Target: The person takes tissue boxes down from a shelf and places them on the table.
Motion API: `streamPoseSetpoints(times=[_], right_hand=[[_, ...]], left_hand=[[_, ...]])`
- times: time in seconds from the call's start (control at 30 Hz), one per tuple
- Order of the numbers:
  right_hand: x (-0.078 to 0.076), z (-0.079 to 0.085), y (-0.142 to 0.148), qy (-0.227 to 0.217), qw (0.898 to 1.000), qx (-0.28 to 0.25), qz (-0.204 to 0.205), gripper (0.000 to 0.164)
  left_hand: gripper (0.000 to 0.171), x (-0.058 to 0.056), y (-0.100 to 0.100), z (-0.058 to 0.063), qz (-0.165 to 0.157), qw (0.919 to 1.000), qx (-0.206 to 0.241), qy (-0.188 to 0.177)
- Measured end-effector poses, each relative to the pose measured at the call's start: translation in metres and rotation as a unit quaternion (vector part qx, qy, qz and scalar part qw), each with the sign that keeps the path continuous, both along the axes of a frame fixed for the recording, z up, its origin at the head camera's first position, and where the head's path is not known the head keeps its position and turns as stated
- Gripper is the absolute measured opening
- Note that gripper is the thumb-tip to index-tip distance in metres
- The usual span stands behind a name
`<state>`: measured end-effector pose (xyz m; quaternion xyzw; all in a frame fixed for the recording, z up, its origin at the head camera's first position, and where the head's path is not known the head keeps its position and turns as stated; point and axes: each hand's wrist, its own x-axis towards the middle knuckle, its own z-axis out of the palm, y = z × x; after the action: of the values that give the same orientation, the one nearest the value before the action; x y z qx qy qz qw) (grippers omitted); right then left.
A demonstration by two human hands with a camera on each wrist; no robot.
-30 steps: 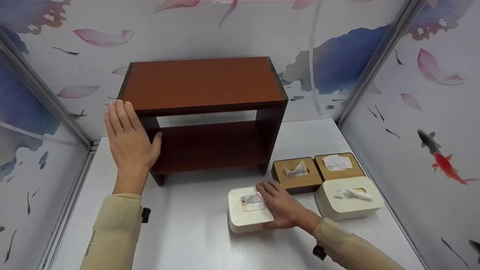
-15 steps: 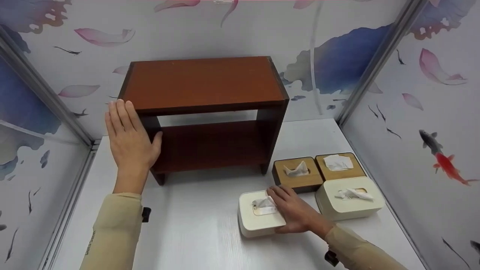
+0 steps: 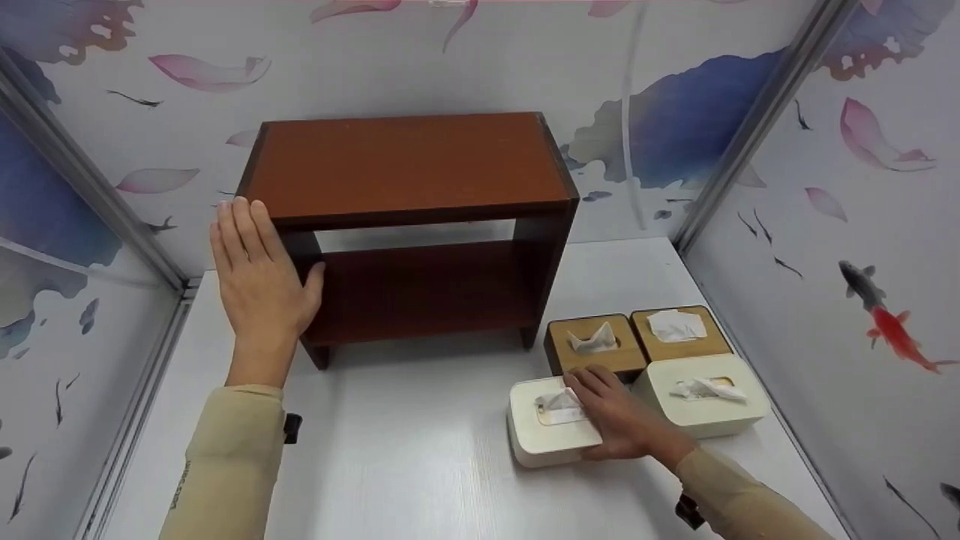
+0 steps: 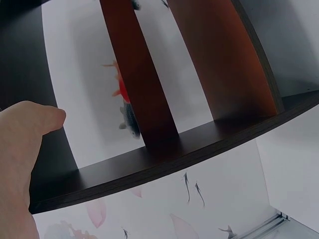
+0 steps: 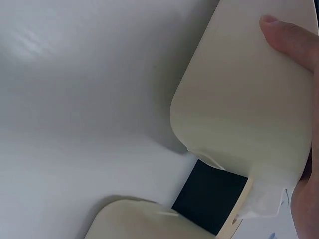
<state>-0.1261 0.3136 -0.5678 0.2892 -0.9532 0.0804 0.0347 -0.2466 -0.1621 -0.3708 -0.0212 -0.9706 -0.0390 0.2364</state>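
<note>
A cream tissue box [image 3: 544,435] with a tuft of tissue in its top slot is held by my right hand [image 3: 619,416]. The fingers reach over its far right edge, and the thumb [image 5: 286,40] presses its near side in the right wrist view. My left hand [image 3: 262,289] lies with straight fingers against the left side of a small brown wooden shelf [image 3: 409,165]. Its thumb [image 4: 45,118] points across the shelf's front edge in the left wrist view. The left palm is turned away from the head view.
Right of the shelf stand two wood-topped tissue boxes, a left one [image 3: 581,356] and a right one [image 3: 709,339]. Another cream tissue box [image 3: 694,431] sits in front of them. All rest on a white table [image 3: 390,465] between printed wall panels [image 3: 810,247].
My right hand has moved the cream tissue box rightward along the table, closer to the other tissue boxes. The left hand has stayed against the shelf.
</note>
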Motion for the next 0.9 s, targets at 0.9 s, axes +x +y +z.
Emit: streamPoseSetpoints(times=[0.9], right_hand=[[-0.006,-0.005,0.041,-0.09,0.995,-0.014,-0.031,0.119]], left_hand=[[0.103,0.0,-0.001,0.001,-0.003,1.0,0.004,-0.003]])
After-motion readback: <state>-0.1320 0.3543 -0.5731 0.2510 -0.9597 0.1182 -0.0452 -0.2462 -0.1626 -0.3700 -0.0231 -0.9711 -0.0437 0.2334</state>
